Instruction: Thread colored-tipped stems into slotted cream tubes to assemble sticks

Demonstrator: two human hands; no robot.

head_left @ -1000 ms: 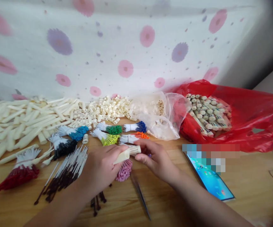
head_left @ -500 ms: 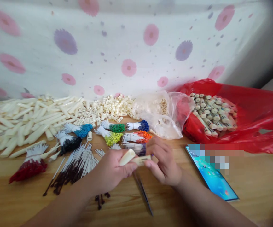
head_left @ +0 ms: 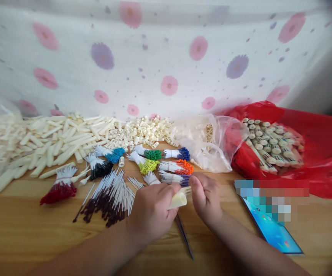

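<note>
My left hand (head_left: 156, 209) is closed around a smooth cream plastic tube (head_left: 179, 200), whose open end points right. Behind that tube, a slotted cream plastic piece (head_left: 186, 190) sticks out from the same hand. My right hand (head_left: 206, 196) is closed, its thumb and curled fingers right at the slotted piece's end; what they pinch is hidden. Under the hands, dark pointed tweezers (head_left: 185, 237) lie on the table, partly covered. Close by are a purple-tipped bundle of white sticks (head_left: 174, 178) and a loose spread of dark-brown-tipped sticks (head_left: 108, 199).
Piles of cream tubes (head_left: 65, 140) and slotted caps (head_left: 144, 132) line the back, with colored stick bundles (head_left: 145, 165) in front. A clear bag (head_left: 209, 153) and a red bag (head_left: 321, 145) of assembled pieces stand right. A phone (head_left: 278, 234) lies on the wooden table (head_left: 25, 230).
The view has shifted left, so things appear further right. The tube in my left hand now points right and toward me. My right fingers have curled into a tighter grip.
</note>
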